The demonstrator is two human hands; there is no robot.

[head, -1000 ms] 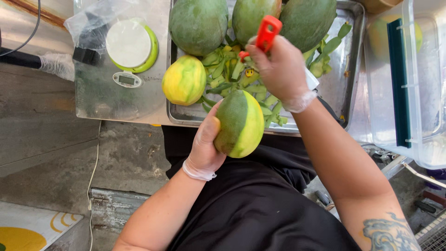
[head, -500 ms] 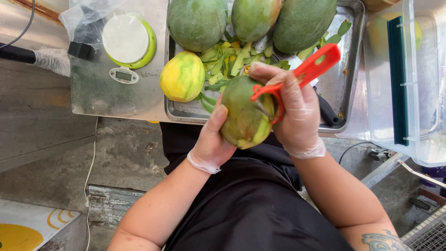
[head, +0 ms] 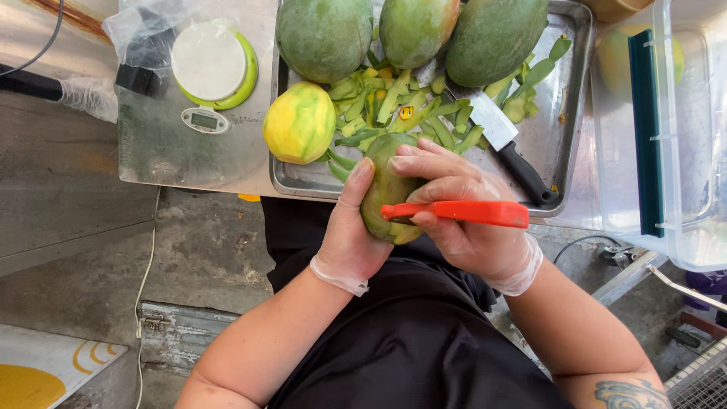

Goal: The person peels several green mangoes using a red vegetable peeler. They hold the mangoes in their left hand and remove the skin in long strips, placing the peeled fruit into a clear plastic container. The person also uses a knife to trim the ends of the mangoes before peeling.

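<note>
The left hand [head: 350,235], in a thin clear glove, was closed around a green mango [head: 388,189] from its left side, the thumb lying along the fruit, so its grip was clamped on the mango. The right hand [head: 469,220], gloved as well, had its grip clamped on an orange peeler [head: 458,213], and its fingers lay over the top of the same mango. The blade end of the peeler touched the lower part of the fruit. The mango was held in the air just in front of the near edge of a metal tray [head: 568,113], above the person's dark apron. On the tray, a heap of green peel strips [head: 401,106] lay in the middle, and a partly peeled yellow mango [head: 300,123] rested at the near left corner of the tray. Three big unpeeled green mangoes [head: 324,36] stood along the far edge. A knife with a black handle [head: 506,145] lay slanted at the right side of the tray. Left of the tray, a small kitchen scale [head: 212,68] with a green rim stood on the table [head: 151,151]. A clear plastic box [head: 674,129] was at the right edge.
</note>
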